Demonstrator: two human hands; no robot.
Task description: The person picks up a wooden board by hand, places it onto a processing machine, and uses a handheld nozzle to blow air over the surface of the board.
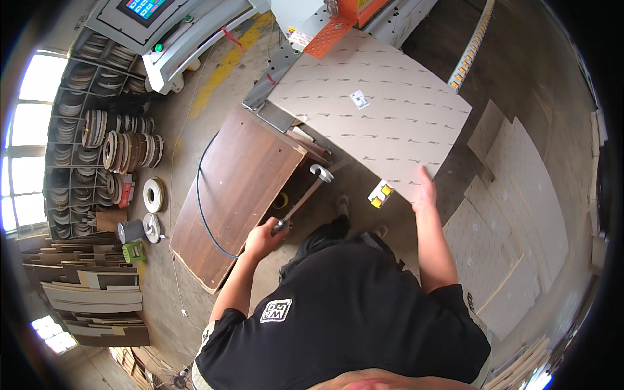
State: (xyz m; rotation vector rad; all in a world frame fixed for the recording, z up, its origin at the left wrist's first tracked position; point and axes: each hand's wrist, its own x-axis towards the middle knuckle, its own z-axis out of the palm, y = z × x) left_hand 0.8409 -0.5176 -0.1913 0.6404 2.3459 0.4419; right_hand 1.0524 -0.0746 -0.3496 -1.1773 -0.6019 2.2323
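Note:
A large pale panel (390, 117) with rows of small printed marks and a white label lies tilted across the machine table in front of me. My right hand (426, 192) is closed on its near right corner, thumb on the top face and the other fingers mostly hidden below. My left hand (262, 238) is closed around the dark handle of a long thin tool (304, 200) with a pale curved head. It is beside a brown wood-grain cabinet (240, 188), whose top carries a dark blue hose (200, 185). The tool's exact kind is unclear.
Ahead stands a machine with an orange plate (330, 38) and a control screen (144, 8). A roller track (469, 55) runs at the far right, with a yellow-roller piece (380, 194) near the panel. Boards (500, 260) lie right; edge-band rolls (133, 153) fill the left.

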